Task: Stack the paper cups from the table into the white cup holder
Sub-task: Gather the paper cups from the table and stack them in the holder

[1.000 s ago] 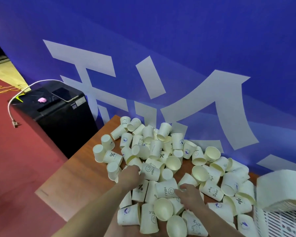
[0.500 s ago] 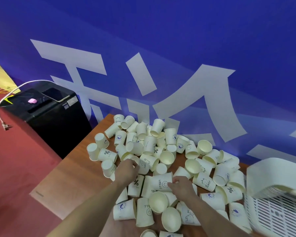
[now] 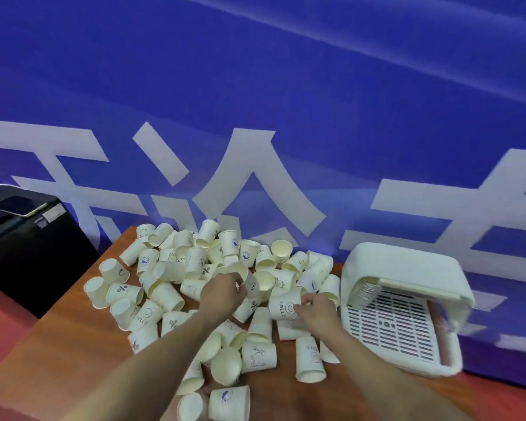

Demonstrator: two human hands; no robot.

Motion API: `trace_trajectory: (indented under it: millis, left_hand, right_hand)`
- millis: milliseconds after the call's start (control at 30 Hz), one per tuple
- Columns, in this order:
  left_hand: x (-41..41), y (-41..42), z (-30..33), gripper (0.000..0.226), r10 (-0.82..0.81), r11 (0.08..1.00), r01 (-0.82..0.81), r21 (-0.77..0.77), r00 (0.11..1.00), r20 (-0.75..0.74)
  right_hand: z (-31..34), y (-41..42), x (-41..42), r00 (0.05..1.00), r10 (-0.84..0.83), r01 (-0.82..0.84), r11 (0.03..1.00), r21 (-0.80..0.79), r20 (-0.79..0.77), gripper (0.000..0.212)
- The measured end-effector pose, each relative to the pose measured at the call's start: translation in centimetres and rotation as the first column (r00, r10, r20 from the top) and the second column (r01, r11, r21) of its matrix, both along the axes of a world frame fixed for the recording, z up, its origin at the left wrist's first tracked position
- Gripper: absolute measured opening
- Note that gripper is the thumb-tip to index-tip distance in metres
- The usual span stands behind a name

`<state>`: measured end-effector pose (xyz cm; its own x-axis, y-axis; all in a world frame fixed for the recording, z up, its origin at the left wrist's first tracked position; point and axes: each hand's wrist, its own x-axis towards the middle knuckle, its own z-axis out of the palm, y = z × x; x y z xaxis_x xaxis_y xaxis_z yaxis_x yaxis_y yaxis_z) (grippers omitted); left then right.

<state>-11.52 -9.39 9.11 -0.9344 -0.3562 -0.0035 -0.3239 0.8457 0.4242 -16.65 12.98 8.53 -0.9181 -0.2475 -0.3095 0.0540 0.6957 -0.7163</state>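
Above a loose heap of paper cups (image 3: 164, 294) on the wooden tabletop (image 3: 58, 354), the left hand (image 3: 222, 294) pinches one cup (image 3: 249, 281) while the right hand (image 3: 315, 308) grips a "HELLO" cup (image 3: 283, 306), just beside the white cup holder (image 3: 407, 268) at the right.

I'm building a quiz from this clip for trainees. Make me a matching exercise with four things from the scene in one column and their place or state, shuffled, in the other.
Things:
1. HELLO smiley cup
2. white cup holder
3. left hand
4. black cabinet

Places or states:
A. stands on the floor beyond the table's left edge
B. grips a cup in the middle of the pile
C. lies on its side, held by the right hand
D. sits at the table's right end, a row of cup rims showing inside

Pairs: 1-C, 2-D, 3-B, 4-A
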Motion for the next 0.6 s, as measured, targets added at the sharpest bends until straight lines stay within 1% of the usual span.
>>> trace_trajectory:
  millis: [100, 200, 300, 433, 500, 600]
  left_hand:
    - [-1.6, 5.4, 0.5, 0.022, -0.112, 0.992, 0.111, -0.065, 0.994, -0.007]
    - [-3.1, 10.7, 0.9, 0.024, -0.252, 0.956, 0.249, -0.156, 0.968, 0.002]
    - [-4.6, 15.9, 0.5, 0.027, -0.353, 0.918, 0.352, -0.180, 0.935, 0.029]
    - [-5.9, 21.7, -0.5, 0.030, -0.462, 0.850, 0.471, -0.234, 0.882, 0.098]
    - [-6.5, 23.8, -1.2, 0.030, -0.502, 0.819, 0.518, -0.248, 0.855, 0.130]
    - [-7.7, 25.7, -2.0, 0.031, -0.525, 0.787, 0.554, -0.270, 0.832, 0.179]
  right_hand:
    - [0.5, 5.4, -0.7, 0.998, -0.056, 0.056, 0.998, -0.003, -0.032, 0.025]
    - [0.7, 10.6, -1.3, 0.991, -0.117, 0.119, 0.992, 0.035, -0.057, 0.022]
    - [0.7, 15.6, -1.3, 0.978, -0.200, 0.204, 0.977, 0.068, -0.063, 0.026]
    - [0.1, 21.0, -1.3, 0.956, -0.278, 0.289, 0.948, 0.135, -0.093, 0.023]
    - [-0.3, 23.1, -1.4, 0.952, -0.282, 0.299, 0.937, 0.180, -0.116, 0.017]
    - [-1.2, 25.0, -1.6, 0.946, -0.287, 0.315, 0.922, 0.226, -0.149, 0.015]
